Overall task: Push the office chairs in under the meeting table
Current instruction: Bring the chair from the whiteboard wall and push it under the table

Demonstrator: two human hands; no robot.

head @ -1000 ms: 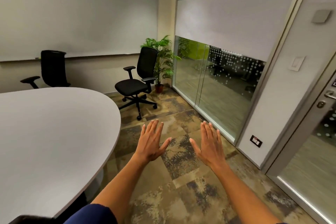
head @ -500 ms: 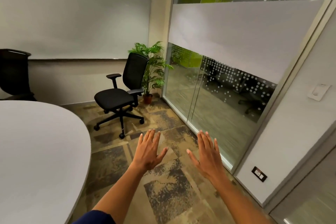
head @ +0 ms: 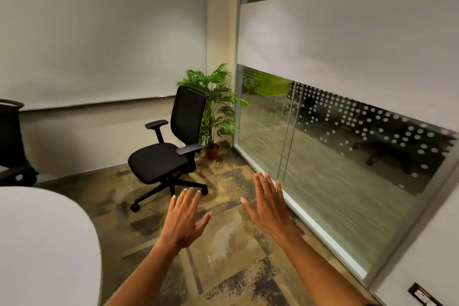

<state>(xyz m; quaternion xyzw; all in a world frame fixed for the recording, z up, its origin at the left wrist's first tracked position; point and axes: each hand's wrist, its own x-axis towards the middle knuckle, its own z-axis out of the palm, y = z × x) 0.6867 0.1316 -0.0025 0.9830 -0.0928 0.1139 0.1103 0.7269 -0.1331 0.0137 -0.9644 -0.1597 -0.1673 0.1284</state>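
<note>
Small meeting room, bounded by a whiteboard wall at the back and a frosted glass partition on the right, floored in mottled carpet tiles. White meeting table cropped at lower left, only its rounded end visible. Black office chair parked well clear of that rounded end, near the back corner, just beside a potted plant, seat turned toward the table and castors on open carpet. Second chair cut off at the left edge, behind the table's far rim. Left hand and right hand both raised ahead of the body, palms forward, fingers spread wide, grasping nothing and touching nothing. Neither chair yet contacted; approach stage, judged. Likely faults from here: a shove applied high on the mesh backrest, tipping or swivelling the seat rather than rolling it; castors dragging on the carpet pile and veering the base off line; armrests possibly too high to pass beneath the table edge, striking it (clearance not determinable from this view); an off-centre push sending the chair into the plant pot or the glass.
</note>
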